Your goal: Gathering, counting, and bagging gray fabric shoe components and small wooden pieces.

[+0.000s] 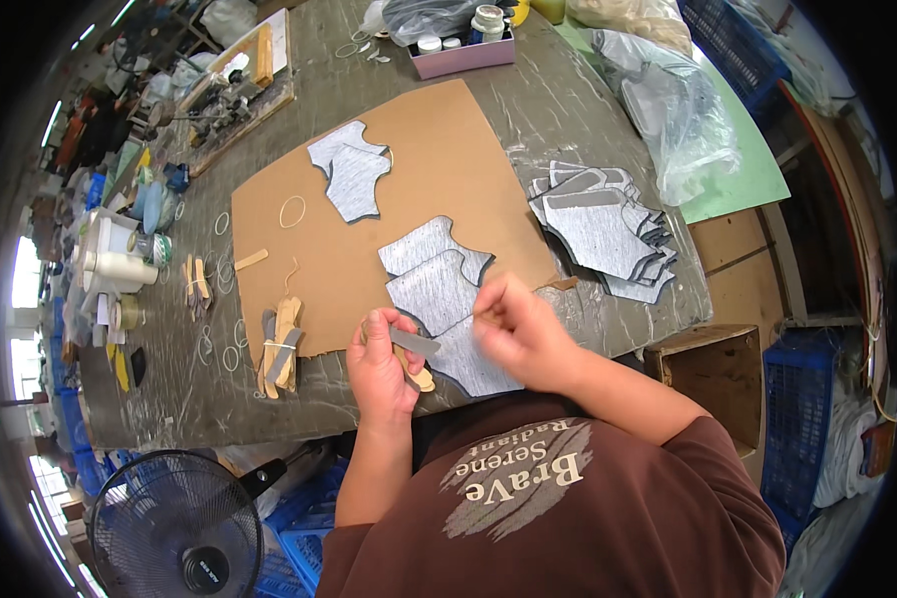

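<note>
Nearest, over the front edge of the surface (169, 399), the left hand (377, 364) has its grip pinching a grey strip (416, 344), with the rounded end of a wooden stick (424, 380) showing just below it. The right hand (518, 329) curls over the front cloth pieces (434, 289), thumb and forefinger close together; whether its grip is pinching anything, I cannot tell. These pieces overlap in a row, from the cardboard (439, 149) down toward the person.

The step in hand looks like working on the nearest piece with the strip at the ready. The next move probably calls for steadying that piece with the right fingers and bringing the strip down flat along its edge.

To the left, a banded bundle of sticks (283, 344) overlaps the cardboard's corner. To the right, a fanned stack of cloth (598, 234) lies beside the cardboard. Farther off, two more pieces (354, 184) overlap on the cardboard, and beyond it stands a pink box (463, 60).
</note>
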`<move>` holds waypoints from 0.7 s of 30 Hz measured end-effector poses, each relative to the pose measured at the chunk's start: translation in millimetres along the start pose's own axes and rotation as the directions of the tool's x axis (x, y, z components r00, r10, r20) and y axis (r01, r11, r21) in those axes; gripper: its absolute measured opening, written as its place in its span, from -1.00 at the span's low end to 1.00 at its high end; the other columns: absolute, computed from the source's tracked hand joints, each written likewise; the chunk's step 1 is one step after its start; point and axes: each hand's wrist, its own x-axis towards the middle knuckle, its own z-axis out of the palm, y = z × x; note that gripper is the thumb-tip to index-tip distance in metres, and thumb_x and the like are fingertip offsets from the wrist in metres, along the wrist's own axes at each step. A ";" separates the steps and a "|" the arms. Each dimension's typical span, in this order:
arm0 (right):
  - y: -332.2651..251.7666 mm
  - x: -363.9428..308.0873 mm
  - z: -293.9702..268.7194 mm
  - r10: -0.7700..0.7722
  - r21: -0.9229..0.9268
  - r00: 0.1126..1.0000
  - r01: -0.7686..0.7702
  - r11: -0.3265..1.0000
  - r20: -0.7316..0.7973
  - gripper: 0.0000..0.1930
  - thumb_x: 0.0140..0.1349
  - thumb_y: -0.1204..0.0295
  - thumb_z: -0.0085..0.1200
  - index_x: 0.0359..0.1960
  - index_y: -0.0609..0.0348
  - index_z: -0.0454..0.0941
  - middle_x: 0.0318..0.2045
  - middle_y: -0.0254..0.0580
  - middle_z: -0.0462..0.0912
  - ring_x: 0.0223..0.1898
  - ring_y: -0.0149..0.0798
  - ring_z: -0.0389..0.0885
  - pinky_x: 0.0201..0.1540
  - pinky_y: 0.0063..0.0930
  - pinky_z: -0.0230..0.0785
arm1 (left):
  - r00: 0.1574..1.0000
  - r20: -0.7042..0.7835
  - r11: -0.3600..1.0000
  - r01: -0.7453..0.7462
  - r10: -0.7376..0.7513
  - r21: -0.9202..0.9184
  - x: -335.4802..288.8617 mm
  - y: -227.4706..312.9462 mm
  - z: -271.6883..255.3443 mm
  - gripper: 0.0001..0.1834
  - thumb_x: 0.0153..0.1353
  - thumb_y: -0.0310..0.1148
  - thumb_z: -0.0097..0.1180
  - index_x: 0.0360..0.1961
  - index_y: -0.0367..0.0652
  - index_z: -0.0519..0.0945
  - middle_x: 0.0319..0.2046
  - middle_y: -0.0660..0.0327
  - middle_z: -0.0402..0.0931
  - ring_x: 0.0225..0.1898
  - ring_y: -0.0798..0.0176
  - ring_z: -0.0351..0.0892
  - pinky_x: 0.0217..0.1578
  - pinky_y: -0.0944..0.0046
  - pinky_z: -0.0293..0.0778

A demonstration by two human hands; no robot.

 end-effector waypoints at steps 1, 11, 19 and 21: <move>-3.3 1.2 1.2 0.001 0.001 1.000 -0.001 1.000 0.000 -0.87 0.13 0.51 0.02 -0.34 0.13 0.31 -0.54 -0.34 0.35 -0.61 -0.46 0.33 -0.59 -0.59 0.20 | 1.000 -0.001 1.000 0.001 -0.001 0.000 -0.5 -0.5 1.0 -0.73 0.29 -0.21 -0.09 -0.38 -0.21 0.43 -0.55 0.14 0.45 -0.71 0.42 0.31 -0.75 0.47 0.22; -3.4 6.8 -11.9 0.138 -0.109 0.986 -0.148 0.983 -0.095 -0.90 0.07 0.52 0.13 -0.52 0.22 0.46 -0.66 -0.41 0.36 -0.62 -0.51 0.27 -0.55 -0.58 0.14 | 0.980 0.167 0.976 -0.141 0.112 0.169 -2.0 13.0 -28.1 -0.52 0.14 -0.22 0.15 -0.06 -0.41 0.40 -0.33 0.00 0.51 -0.74 0.53 0.18 -0.75 0.54 0.12; 6.7 -3.8 -13.9 0.357 0.089 0.934 -0.355 0.931 -0.008 -0.90 0.15 0.49 0.10 -0.37 0.26 0.50 -0.57 -0.57 0.39 -0.53 -0.67 0.25 -0.50 -0.75 0.11 | 0.978 0.205 0.789 -0.151 0.033 0.596 -18.3 20.6 -22.5 -0.93 0.06 -0.54 0.16 -0.40 -0.26 0.53 -0.64 0.36 0.42 -0.70 0.59 0.27 -0.71 0.56 0.17; 10.0 -7.9 -12.1 0.382 0.026 0.914 -0.382 0.924 -0.135 -0.82 0.10 0.49 0.16 -0.25 0.24 0.55 -0.61 -0.56 0.36 -0.54 -0.65 0.25 -0.51 -0.70 0.15 | 0.985 0.174 0.791 -0.107 0.001 0.603 -15.8 17.7 -23.5 -0.96 0.08 -0.61 0.09 -0.43 -0.29 0.49 -0.63 0.33 0.39 -0.72 0.55 0.25 -0.70 0.54 0.16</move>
